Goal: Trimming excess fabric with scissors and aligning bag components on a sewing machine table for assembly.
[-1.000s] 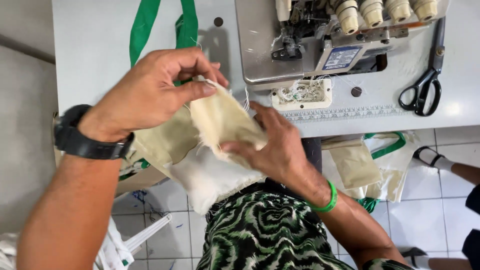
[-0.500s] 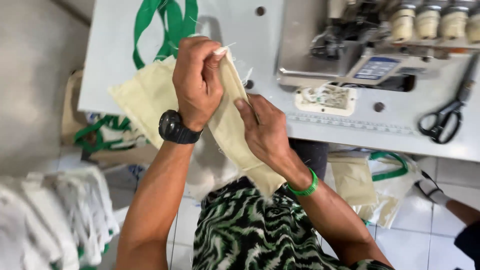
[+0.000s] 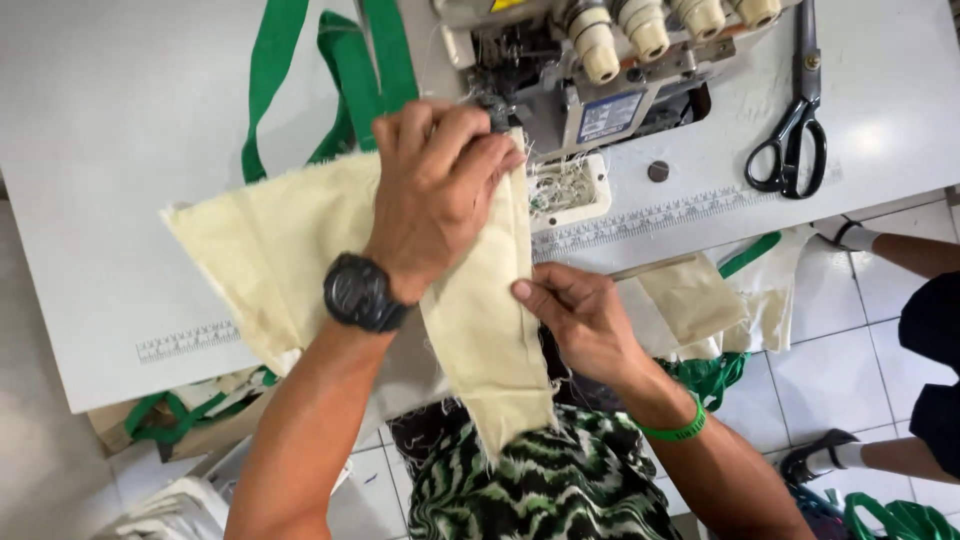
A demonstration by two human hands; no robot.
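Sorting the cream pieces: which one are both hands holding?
The large cream cloth on the white table, gripped by left hand and right hand.

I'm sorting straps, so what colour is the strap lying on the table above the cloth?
Green strap, plain; clearest in the head view, the only one.

Top of the sewing machine [image 3: 600, 80] cut off by the upper picture edge, thread cones [image 3: 650, 25] shown only in part. Needle area hidden behind the fingertips of the left hand [image 3: 435, 190]. Part of the cream cloth [image 3: 270, 250] covered by that hand and its wrist. Green straps [image 3: 350, 70] running out past the top edge and under the cloth. Front edge of the worktop [image 3: 100, 200] hidden where the cloth hangs over it. Fingers of the right hand [image 3: 580, 320] partly tucked behind the cloth. Another person's legs [image 3: 900, 260] cut off at the right edge. Bundle [image 3: 170, 510] at the bottom left too blurred to tell.
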